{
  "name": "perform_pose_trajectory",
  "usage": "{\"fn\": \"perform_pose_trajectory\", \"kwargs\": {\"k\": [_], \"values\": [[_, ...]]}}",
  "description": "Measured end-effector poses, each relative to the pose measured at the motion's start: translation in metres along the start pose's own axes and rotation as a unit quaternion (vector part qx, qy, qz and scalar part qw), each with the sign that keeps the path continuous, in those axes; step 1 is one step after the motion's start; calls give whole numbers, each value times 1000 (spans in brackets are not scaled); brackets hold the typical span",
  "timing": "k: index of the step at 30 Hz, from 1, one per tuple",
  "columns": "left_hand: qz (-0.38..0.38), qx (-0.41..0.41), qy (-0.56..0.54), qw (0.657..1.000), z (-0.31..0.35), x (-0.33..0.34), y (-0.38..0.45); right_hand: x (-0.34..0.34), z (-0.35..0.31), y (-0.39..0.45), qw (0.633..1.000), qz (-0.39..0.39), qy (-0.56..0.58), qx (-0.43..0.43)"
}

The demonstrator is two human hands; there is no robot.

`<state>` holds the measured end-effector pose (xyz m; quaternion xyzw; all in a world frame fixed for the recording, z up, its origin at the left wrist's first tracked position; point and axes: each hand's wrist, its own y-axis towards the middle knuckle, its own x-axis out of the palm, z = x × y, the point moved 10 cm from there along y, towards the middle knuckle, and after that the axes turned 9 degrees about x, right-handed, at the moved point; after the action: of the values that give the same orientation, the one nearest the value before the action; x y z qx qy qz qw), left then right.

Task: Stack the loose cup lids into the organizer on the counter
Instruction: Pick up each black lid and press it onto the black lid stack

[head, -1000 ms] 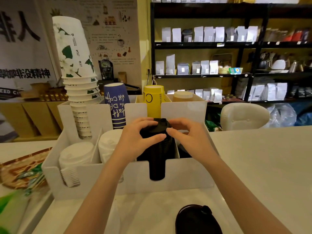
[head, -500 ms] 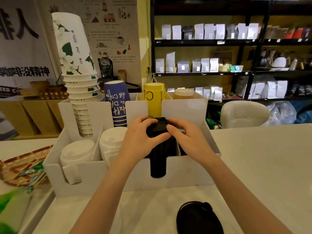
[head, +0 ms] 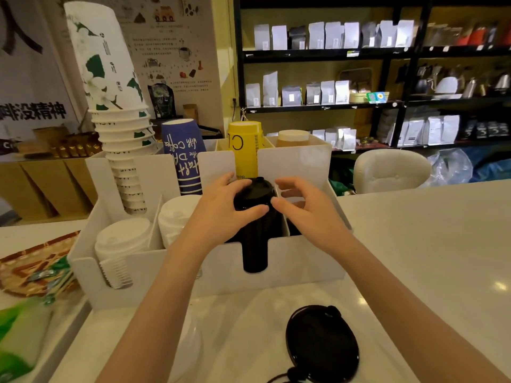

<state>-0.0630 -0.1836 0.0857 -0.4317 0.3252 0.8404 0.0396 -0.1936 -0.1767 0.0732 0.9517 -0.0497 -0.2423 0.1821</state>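
Observation:
A white organizer [head: 304, 261] stands on the counter with several compartments. A stack of black lids [head: 255, 217] fills its third front slot. My left hand [head: 221, 214] lies over the top of that stack, thumb and fingers on the top lid. Just to the right of the stack is my right hand [head: 304, 211], its fingers spread and holding nothing. Two stacks of white lids [head: 121, 241] [head: 177, 217] fill the left slots. One loose black lid [head: 322, 344] lies on the counter in front of the organizer.
Stacks of paper cups stand in the organizer's back row: white-green [head: 119, 128], blue [head: 184, 156], yellow [head: 244, 147], tan [head: 293, 138]. A patterned tray [head: 30, 269] and green packets [head: 19, 335] lie at the left. A cream chair [head: 390, 170] sits behind the counter.
My right hand has come off the black lid stack and its fingers have spread. My left hand stays on the top lid. The camera moved slightly closer.

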Motion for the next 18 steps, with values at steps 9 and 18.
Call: {"fn": "perform_pose_trajectory", "kwargs": {"k": [9,18], "values": [[88,130,20,987,65,-17,-15,-27,36,-88,991,-67,-114,3],[-402,96,19,910,71,125,-74,-11,83,-144,948,-218,-208,105]]}}
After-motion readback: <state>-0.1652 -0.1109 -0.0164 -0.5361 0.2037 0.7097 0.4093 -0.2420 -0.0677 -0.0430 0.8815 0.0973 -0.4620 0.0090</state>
